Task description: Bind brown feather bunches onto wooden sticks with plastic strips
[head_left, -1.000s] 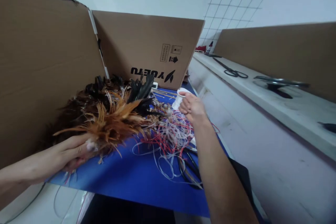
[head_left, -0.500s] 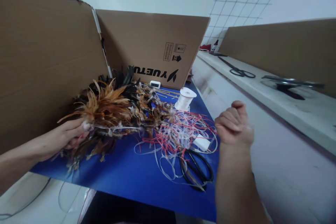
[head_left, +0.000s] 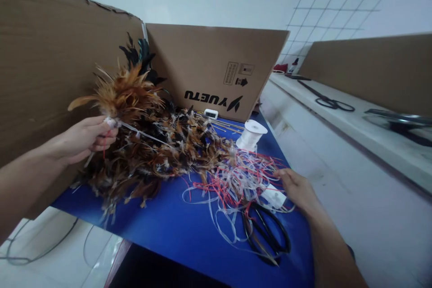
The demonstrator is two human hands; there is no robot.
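Note:
My left hand (head_left: 89, 137) is closed round the white-wrapped base of a bunch of brown and black feathers (head_left: 126, 92), held up off the table. A white ribbon (head_left: 146, 135) runs from that base towards a heap of feather tufts (head_left: 158, 153) below. My right hand (head_left: 299, 189) is at the right edge of a tangle of red and white strings (head_left: 236, 175), its thumb and fingertips pinched at the end of a red string (head_left: 272, 172). Just below the tangle, black-handled scissors (head_left: 270, 229) lie partly under strands. A white card-like piece (head_left: 275, 195) sits beside the right hand.
A white ribbon spool (head_left: 252, 134) stands on the blue table (head_left: 175, 229), near thin sticks (head_left: 226, 124) and a small white display (head_left: 211, 113). Cardboard panels (head_left: 202, 63) wall the left and back. Another pair of scissors (head_left: 332, 101) lies on the right ledge (head_left: 364, 119).
My left hand has lifted the feather bunch upwards, drawing it clear of the heap. My right hand has come down from a raised fist to the strings. The view has shifted slightly.

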